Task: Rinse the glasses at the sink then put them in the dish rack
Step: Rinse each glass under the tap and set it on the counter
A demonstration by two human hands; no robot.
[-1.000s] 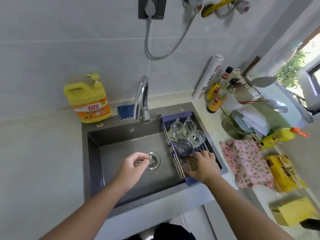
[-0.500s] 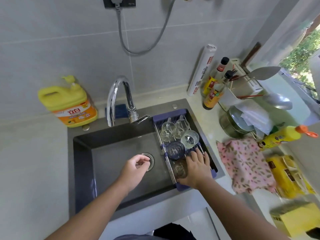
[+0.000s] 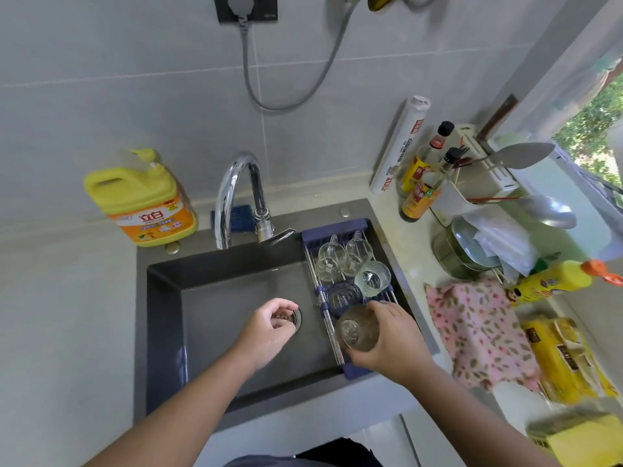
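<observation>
lifted off the bars since half a second ago, the glass (image 3: 359, 332) is now gripped by the right hand (image 3: 394, 345) just above the near end of the dish rack (image 3: 332, 230). it is clear and tilted, one round end facing the camera, its far side hidden by fingers. four other glasses (image 3: 372, 279) sit in the rack behind. the left hand (image 3: 269, 326) hangs over the drain (image 3: 297, 318) of the sink (image 3: 219, 298), fingers curled; whether they pinch anything cannot be told.

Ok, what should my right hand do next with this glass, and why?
Probably lower the brownish glass onto the bare near end of the dish rack, just short of the dark blue glass. Your right hand holds it right over that spot, and no water shows at the tap.
</observation>
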